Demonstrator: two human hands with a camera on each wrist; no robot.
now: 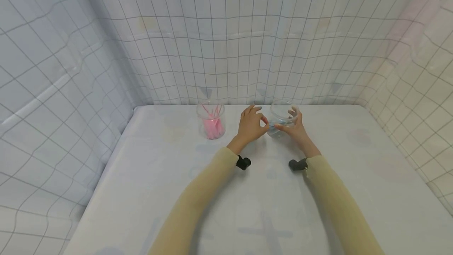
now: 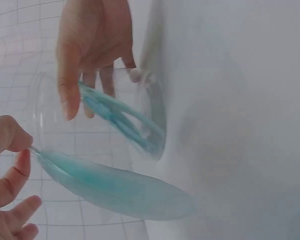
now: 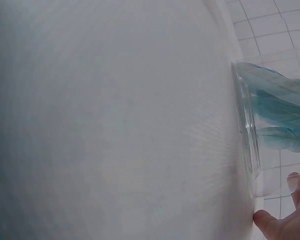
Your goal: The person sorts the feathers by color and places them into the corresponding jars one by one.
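In the left wrist view, my left hand (image 1: 253, 124) pinches the thin quill of a pale teal feather (image 2: 110, 189) between thumb and forefinger, its other fingers spread apart. The feather's vane slants down across the near side of a clear jar (image 1: 284, 109). Around that jar's right side my right hand (image 1: 298, 130) holds on, thumb in front and fingers behind the wall. More teal feathers (image 2: 122, 121) lean inside the jar, and the right wrist view shows several of these blue feathers (image 3: 280, 107) close to its base.
Left of my hands stands a second clear jar (image 1: 201, 112) with several pink feathers (image 1: 214, 127), quills upward. Both jars are near the back edge of a white-covered table (image 1: 170, 160). Grid-patterned curtains (image 1: 226, 42) hang behind and at both sides.
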